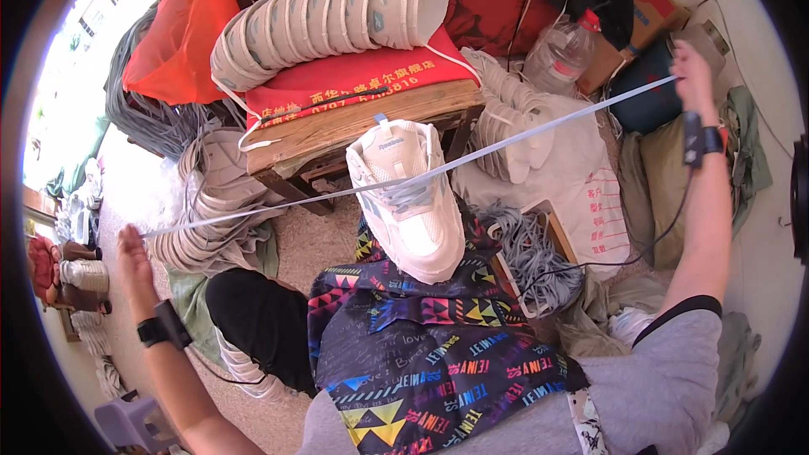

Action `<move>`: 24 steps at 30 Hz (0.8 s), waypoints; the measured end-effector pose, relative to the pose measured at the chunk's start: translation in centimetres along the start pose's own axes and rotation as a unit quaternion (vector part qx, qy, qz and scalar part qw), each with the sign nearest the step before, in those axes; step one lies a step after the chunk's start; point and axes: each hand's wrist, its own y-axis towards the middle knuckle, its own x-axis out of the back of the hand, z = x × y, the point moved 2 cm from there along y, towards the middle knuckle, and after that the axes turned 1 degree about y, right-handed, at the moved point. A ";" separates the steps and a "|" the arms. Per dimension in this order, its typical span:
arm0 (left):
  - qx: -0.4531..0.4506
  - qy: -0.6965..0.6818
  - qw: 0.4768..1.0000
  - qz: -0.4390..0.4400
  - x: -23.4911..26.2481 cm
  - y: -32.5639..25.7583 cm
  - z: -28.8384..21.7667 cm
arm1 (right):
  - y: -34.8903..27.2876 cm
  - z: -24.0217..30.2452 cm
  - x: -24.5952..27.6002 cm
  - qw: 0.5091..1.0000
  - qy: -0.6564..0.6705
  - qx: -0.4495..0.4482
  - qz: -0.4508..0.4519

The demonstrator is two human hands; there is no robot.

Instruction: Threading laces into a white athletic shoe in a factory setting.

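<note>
Cluttered floor space surrounds a wooden bench topped with a red cushion and a curved row of pale shoe uppers. Just in front of the bench, a white sneaker stands on the person's patterned lap cloth. A pale blue lace runs taut through the sneaker's eyelets. Far left of the bench, the left hand is closed on one lace end; to the right, the right hand grips the other end, raised. A heap of grey laces lies right of the sneaker.
</note>
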 end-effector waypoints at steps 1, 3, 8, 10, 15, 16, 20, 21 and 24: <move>-0.003 0.031 0.994 0.106 -1.4 -2.0 2.9 | -1.6 -1.6 -1.5 0.997 -0.037 -0.045 0.057; -0.006 0.143 0.976 0.162 -13.1 -12.0 10.6 | -9.7 -4.6 -5.1 0.984 -0.140 -0.039 0.106; 0.090 0.289 0.901 0.310 -22.6 -27.9 16.3 | -24.4 -12.4 -16.7 0.903 -0.143 -0.141 0.380; 0.102 0.292 0.870 0.384 -25.2 -32.0 17.9 | -29.0 -13.3 -19.4 0.882 -0.144 -0.136 0.427; 0.102 0.301 0.844 0.432 -27.8 -35.8 20.2 | -32.5 -13.3 -20.7 0.850 -0.181 -0.138 0.475; 0.102 0.301 0.843 0.434 -27.9 -36.0 20.6 | -32.2 -13.2 -20.7 0.846 -0.223 -0.065 0.480; 0.103 0.284 0.849 0.434 -27.9 -36.7 21.1 | -32.0 -12.3 -21.2 0.825 -0.285 0.065 0.483; 0.121 0.296 0.839 0.441 -27.8 -36.6 21.1 | -32.0 -12.0 -21.4 0.825 -0.285 0.064 0.483; 0.154 0.318 0.825 0.441 -27.4 -36.9 20.8 | -32.7 -10.6 -22.3 0.779 -0.353 0.196 0.480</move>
